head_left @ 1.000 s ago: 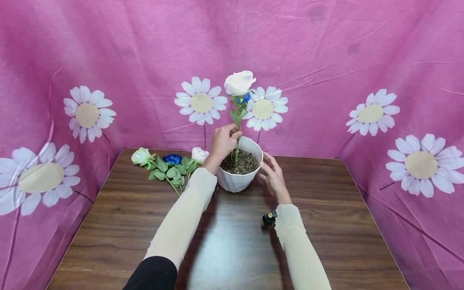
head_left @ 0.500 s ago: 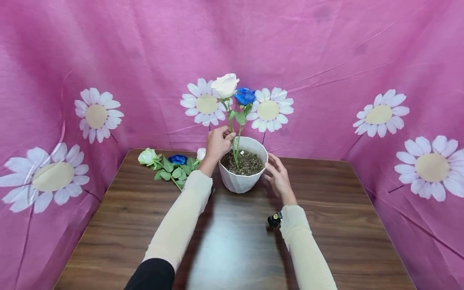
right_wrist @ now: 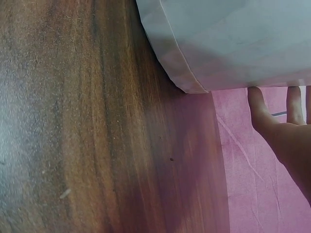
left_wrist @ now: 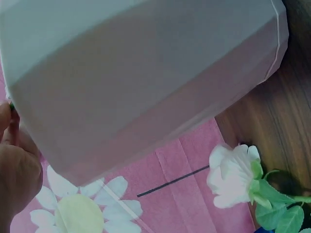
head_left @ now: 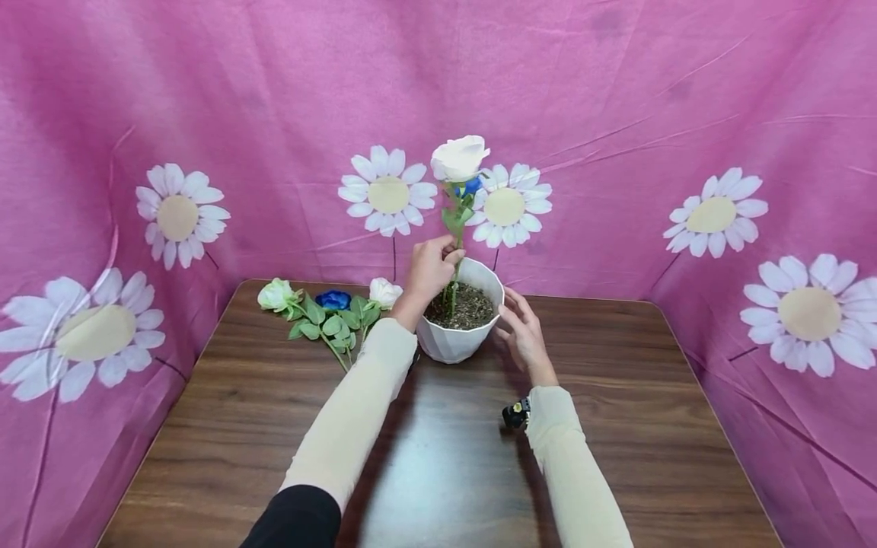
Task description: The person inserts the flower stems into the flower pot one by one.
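Upright in the white faceted pot (head_left: pixel 448 346) stands a white rose (head_left: pixel 459 160), its stem running down to the dark soil (head_left: pixel 477 308). My left hand (head_left: pixel 430 266) pinches that stem just above the pot's rim. A blue rose (head_left: pixel 473 186) is also in the pot, mostly hidden behind the white bloom. At the pot's right side my right hand (head_left: pixel 526 342) touches the wall near the rim; in the right wrist view, the fingertips (right_wrist: pixel 255 93) rest against it. The pot (left_wrist: pixel 121 87) fills much of the left wrist view, with part of the left hand (left_wrist: pixel 19 179) at the edge.
Left of the pot, a greenish-white rose (head_left: pixel 276 295), another blue rose (head_left: pixel 333 300) and another white rose (head_left: pixel 385 293) lie on the brown wooden table (head_left: pixel 596 441). A pink cloth (head_left: pixel 589 91) with printed daisies surrounds the table at the back and sides.
The left hand swung the white rose leftward, away from the blue one, then back right, so it covers most of the blue bloom again. The right hand stayed at the pot.
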A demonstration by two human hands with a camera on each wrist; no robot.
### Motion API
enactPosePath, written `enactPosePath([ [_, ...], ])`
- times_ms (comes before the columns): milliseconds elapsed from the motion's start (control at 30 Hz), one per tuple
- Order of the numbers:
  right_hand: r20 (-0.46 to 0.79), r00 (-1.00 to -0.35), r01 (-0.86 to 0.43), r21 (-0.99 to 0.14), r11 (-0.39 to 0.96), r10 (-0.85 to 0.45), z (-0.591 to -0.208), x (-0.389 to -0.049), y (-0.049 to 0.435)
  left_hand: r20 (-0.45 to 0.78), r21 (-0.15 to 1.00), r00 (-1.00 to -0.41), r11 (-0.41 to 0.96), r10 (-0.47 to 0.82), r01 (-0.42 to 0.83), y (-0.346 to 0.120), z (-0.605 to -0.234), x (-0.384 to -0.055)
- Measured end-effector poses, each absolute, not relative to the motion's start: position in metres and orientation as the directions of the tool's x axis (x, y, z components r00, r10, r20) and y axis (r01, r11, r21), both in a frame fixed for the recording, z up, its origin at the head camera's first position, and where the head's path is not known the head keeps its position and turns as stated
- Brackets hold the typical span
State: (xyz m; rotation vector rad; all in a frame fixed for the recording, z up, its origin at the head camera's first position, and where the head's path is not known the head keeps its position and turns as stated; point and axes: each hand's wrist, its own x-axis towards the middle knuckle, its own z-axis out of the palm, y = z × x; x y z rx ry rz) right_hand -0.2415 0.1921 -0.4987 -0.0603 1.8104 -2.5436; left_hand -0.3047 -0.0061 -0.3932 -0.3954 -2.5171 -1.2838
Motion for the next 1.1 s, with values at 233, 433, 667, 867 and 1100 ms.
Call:
enactPosePath([
  [233, 0.01, -0.999, 0.004, -0.941, -0.339, -0.039, -0.501, -0.24, 0.193, 0.397, 0.665, -0.9, 0.62, 0.179, 0.416, -0.007, -0.401, -0.306],
  [433, 0.028, -0.999, -0.018, -0.946, -0.324, -0.029, -0.499, -0.239, 0.194, 0.429, 0.649, -0.888, 0.627, 0.166, 0.431, -0.026, -0.41, -0.301],
  [667, 0.008, -0.999, 0.005, -0.941, -0.34, -0.038, -0.499, -0.242, 0.193, 0.452, 0.745, -0.892, 0.554, -0.008, 0.372, -0.067, -0.418, -0.291],
  [867, 0.015, -0.999, -0.004, -0.942, -0.335, -0.031, -0.496, -0.241, 0.192, 0.378, 0.826, -0.91, 0.505, -0.169, 0.25, -0.109, -0.438, -0.283],
  [1100, 0.01, -0.999, 0.004, -0.943, -0.332, -0.041, -0.495, -0.241, 0.192, 0.213, 0.908, -0.934, 0.412, -0.287, 0.08, -0.148, -0.454, -0.269],
])
